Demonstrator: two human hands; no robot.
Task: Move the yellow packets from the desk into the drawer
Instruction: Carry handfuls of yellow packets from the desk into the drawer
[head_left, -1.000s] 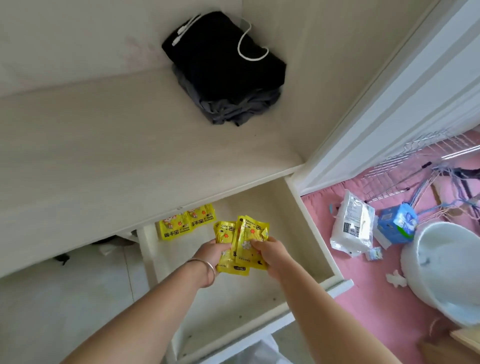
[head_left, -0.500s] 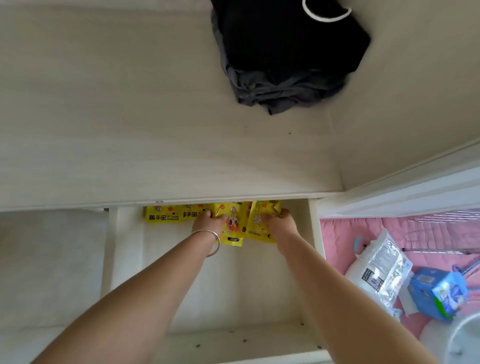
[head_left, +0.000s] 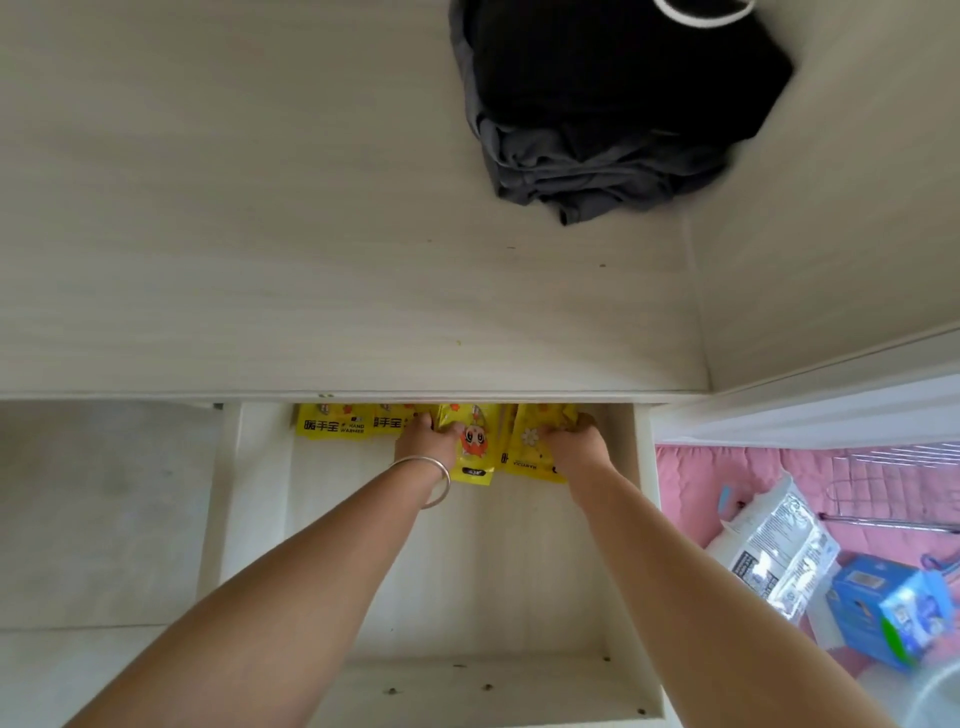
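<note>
Deep at the back of the pale wooden pull-out drawer (head_left: 519, 587), left hand (head_left: 427, 442) and right hand (head_left: 574, 446) gripping glossy yellow foil packets (head_left: 475, 451), fingers curled over their upper edges. Just left of that hold, more yellow packets (head_left: 332, 423) already lying flat. Risk: letting go carelessly, stack sliding and fanning, snagging under the desk edge (head_left: 363, 396).

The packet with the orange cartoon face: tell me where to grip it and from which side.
Pinch the packet at its near bottom edge, coming from the drawer's open front. It lies flat with that edge free; its far end sits under the desk lip, and the left hand covers its left side.
</note>
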